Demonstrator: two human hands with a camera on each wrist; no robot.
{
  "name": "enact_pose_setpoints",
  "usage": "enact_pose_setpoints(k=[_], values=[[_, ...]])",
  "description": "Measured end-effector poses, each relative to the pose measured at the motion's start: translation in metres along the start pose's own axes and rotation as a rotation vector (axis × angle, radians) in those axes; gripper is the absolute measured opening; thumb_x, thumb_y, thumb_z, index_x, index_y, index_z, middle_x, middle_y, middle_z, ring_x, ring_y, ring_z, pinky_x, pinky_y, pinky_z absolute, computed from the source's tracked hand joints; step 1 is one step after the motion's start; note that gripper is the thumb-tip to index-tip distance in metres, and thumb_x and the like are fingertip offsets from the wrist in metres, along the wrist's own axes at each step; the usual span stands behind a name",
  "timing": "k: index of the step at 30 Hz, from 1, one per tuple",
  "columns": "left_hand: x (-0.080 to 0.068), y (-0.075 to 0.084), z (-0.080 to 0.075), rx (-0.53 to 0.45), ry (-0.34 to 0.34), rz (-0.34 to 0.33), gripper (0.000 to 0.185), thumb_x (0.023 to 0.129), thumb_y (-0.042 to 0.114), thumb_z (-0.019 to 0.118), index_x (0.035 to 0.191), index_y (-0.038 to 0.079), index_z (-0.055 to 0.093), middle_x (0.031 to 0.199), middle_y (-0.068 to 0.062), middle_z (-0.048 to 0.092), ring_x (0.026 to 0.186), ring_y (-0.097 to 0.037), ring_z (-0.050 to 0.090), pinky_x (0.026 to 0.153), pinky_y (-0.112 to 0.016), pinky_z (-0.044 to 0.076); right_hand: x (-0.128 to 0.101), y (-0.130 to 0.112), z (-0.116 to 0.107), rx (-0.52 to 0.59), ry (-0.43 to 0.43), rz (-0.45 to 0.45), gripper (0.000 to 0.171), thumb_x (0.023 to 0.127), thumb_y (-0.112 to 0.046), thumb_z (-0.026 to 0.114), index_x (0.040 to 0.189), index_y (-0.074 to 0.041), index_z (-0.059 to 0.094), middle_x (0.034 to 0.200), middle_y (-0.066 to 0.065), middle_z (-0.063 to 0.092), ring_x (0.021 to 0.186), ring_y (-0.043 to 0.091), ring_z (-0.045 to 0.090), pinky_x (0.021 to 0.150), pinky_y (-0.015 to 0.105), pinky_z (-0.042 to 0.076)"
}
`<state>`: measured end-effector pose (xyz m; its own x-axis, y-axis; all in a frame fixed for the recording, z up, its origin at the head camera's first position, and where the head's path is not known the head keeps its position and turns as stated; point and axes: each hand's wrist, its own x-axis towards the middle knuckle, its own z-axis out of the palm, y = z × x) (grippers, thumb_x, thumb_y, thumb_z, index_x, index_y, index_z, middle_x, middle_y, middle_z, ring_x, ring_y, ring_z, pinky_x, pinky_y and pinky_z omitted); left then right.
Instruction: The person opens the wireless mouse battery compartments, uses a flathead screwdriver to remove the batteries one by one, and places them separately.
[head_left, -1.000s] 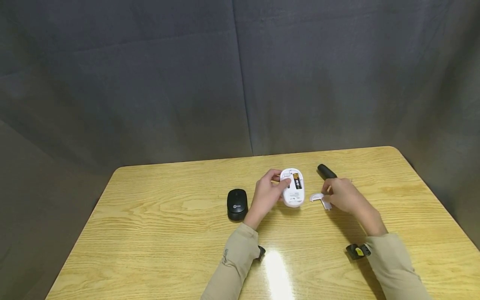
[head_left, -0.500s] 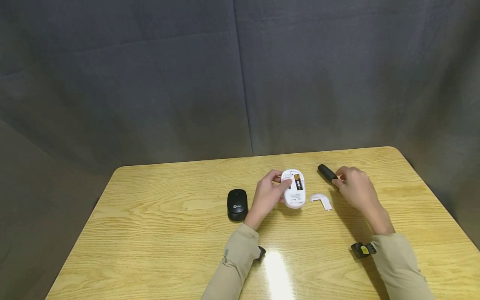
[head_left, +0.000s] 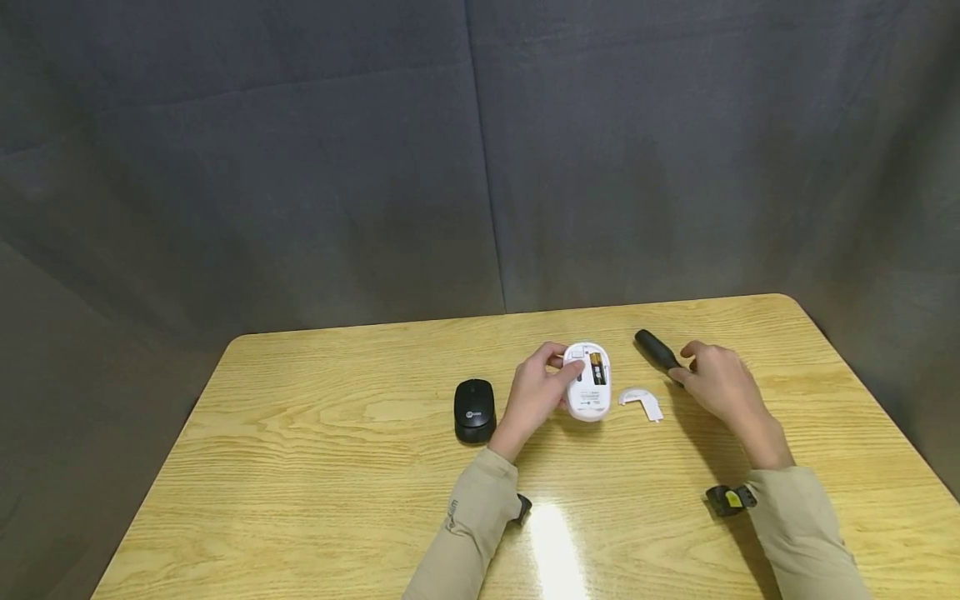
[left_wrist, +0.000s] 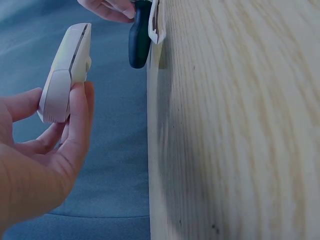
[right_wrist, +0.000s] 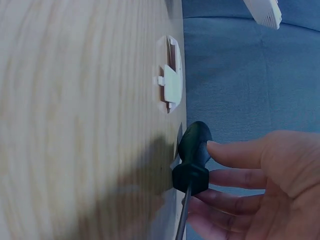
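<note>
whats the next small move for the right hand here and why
Probably curl the right hand round the black screwdriver and lift it. Its fingers already touch the handle, not yet closed, while the left hand holds the white mouse underside up, its cover off on the table.

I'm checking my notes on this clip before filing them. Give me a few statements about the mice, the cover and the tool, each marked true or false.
1. The left hand holds the white mouse underside up. True.
2. The battery bay is empty. False: a battery sits in it.
3. The white cover lies on the table, apart from both hands. True.
4. The right hand grips the black mouse. False: its fingers reach the black screwdriver handle; the black mouse lies untouched.
</note>
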<state>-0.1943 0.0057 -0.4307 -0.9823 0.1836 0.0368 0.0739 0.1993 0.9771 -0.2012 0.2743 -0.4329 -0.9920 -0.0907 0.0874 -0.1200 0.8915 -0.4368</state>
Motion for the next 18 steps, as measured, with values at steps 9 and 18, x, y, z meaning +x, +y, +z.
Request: enact_pose_setpoints(k=[9,18], values=[[-0.0001,-0.0001,0.0001,0.002,-0.011,0.001,0.031,0.1,0.019,0.069,0.125,-0.001,0.066,0.103,-0.008,0.061,0.067,-0.007,0.058,0.059,-0.038,0.06,-0.0004,0.0047,0.0065,-0.013,-0.021,-0.016,0.031,0.093,-0.009,0.074,0.107,0.017,0.065,0.095,0.033,0.067,0.076,0.036,0.061,0.064,0.051,0.051],[0.0006,-0.0031,0.0008,0.01,-0.009,0.015,0.031,0.099,0.018,0.069,0.123,-0.001,0.066,0.102,-0.008,0.062,0.065,-0.011,0.059,0.055,-0.032,0.058,0.0006,0.006,0.0082,0.001,-0.047,-0.002,0.022,0.093,-0.011,0.076,0.085,0.006,0.064,0.074,0.011,0.052,0.068,0.025,0.045,0.058,0.034,0.03]])
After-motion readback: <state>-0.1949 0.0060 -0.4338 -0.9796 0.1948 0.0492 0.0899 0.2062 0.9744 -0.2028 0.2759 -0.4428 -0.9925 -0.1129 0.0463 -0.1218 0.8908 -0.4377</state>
